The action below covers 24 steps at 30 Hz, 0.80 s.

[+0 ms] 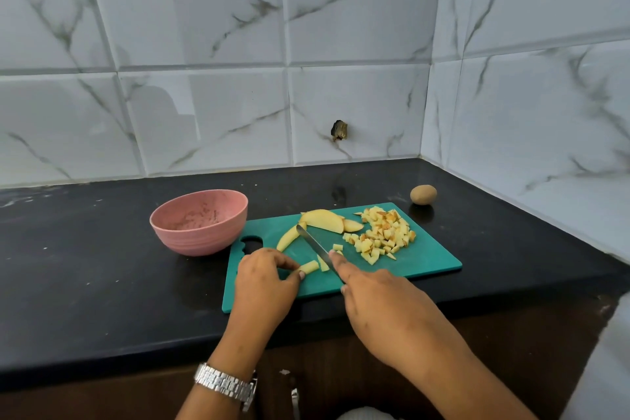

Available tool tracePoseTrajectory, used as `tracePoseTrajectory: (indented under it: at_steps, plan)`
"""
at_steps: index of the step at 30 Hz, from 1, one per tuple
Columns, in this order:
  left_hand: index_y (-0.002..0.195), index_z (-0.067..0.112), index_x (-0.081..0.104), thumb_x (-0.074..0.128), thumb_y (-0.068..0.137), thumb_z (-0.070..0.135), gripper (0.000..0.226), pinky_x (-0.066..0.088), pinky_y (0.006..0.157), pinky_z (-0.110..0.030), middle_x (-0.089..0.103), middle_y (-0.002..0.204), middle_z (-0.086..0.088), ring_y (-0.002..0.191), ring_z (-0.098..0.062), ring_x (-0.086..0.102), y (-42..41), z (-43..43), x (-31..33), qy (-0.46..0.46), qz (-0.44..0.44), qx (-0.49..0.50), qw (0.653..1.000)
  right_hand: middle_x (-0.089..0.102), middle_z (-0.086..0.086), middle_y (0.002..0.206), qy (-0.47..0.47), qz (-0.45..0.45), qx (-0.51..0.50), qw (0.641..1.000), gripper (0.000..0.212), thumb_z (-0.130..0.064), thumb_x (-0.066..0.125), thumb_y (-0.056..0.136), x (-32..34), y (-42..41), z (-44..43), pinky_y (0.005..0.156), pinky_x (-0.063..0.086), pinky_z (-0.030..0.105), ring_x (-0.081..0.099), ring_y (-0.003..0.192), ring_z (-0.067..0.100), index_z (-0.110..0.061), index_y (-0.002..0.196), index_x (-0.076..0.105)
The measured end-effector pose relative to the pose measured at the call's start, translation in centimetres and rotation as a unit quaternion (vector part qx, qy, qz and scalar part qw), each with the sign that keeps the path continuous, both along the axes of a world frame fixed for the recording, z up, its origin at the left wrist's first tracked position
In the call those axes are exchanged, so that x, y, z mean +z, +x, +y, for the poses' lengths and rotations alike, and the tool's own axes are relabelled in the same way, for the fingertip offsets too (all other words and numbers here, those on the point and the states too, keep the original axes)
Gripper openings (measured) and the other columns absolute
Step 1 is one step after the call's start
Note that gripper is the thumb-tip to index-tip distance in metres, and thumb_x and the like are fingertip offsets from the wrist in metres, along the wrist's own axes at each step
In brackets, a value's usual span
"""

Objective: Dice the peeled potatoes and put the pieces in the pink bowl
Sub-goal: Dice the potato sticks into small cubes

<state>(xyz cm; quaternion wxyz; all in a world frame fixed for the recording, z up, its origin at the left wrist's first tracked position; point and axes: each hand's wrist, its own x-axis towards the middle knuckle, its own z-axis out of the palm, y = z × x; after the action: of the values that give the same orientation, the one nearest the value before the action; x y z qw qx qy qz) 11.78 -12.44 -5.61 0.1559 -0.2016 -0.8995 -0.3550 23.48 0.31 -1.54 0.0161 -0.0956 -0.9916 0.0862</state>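
With left hand fingers, pinching a potato strip on the chopping board; with right hand, seemingly gripping the knife. Mid-dicing; next, crosscutting it, later tipping diced heap into pink bowl.

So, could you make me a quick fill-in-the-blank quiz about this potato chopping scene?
1. The right hand grips a ____.
2. The bowl left of the cutting board is coloured ____.
3. The wristwatch sits on the ____ wrist.
Missing words: knife; pink; left.
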Motion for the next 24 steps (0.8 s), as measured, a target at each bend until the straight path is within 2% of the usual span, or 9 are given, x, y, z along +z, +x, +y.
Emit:
tracePoseTrajectory:
  at_steps: [3,6,9,14,18,24]
  plan:
    - [0.089,0.029,0.071,0.072,0.082,0.032,0.007,0.043,0.094,-0.029,0.06,0.103,0.012,0.108,-0.01,0.05,-0.1,0.5,0.1,0.007,-0.016,0.003,1.0,0.055,0.006,0.112,0.001,-0.018,0.0,1.0,0.07,-0.02,0.04,0.105,0.0,-0.1,-0.3,0.076,0.049,0.035,0.056,0.096,0.019,-0.041,0.155,-0.004]
    - [0.091,0.029,0.072,0.071,0.082,0.032,0.009,0.039,0.09,-0.024,0.06,0.103,0.013,0.107,-0.01,0.049,-0.3,0.6,-0.3,0.007,0.003,0.008,1.0,0.049,0.002,0.101,-0.001,-0.013,0.004,1.0,0.069,-0.021,0.04,0.105,-0.2,-0.2,-0.3,0.072,0.046,0.033,0.052,0.089,0.016,-0.04,0.156,-0.003]
    - [0.093,0.029,0.072,0.071,0.083,0.032,0.011,0.033,0.086,-0.019,0.059,0.102,0.015,0.106,-0.008,0.048,-0.4,0.6,-0.4,0.009,0.011,0.009,1.0,0.052,0.005,0.106,0.0,-0.023,0.005,1.0,0.068,-0.021,0.04,0.105,-0.5,-0.1,-0.4,0.071,0.043,0.033,0.049,0.088,0.016,-0.039,0.156,-0.002]
    - [0.095,0.029,0.072,0.069,0.084,0.032,0.011,0.027,0.084,-0.017,0.052,0.097,0.019,0.105,-0.005,0.044,-0.2,0.6,-0.4,0.007,0.022,0.01,1.0,0.055,0.008,0.116,0.029,-0.055,-0.005,0.998,0.072,-0.018,0.041,0.104,-0.8,-0.7,-1.1,0.072,0.042,0.034,0.057,0.104,0.023,-0.035,0.157,-0.006]
    - [0.096,0.028,0.072,0.068,0.085,0.031,0.012,0.026,0.084,-0.016,0.055,0.098,0.018,0.108,-0.007,0.044,0.1,0.6,-0.4,0.009,0.028,0.011,1.0,0.044,0.003,0.096,0.023,-0.035,-0.004,0.999,0.07,-0.019,0.039,0.105,-0.9,-1.4,-1.1,0.069,0.042,0.033,0.052,0.09,0.019,-0.036,0.157,-0.005]
    - [0.099,0.029,0.071,0.067,0.086,0.033,0.015,0.027,0.083,-0.017,0.056,0.1,0.018,0.106,-0.005,0.042,0.0,0.5,-0.5,0.01,0.027,0.005,1.0,0.044,0.001,0.096,0.024,-0.015,0.006,1.0,0.068,-0.022,0.038,0.106,-1.2,-0.7,-1.0,0.07,0.043,0.032,0.047,0.085,0.015,-0.038,0.156,-0.005]
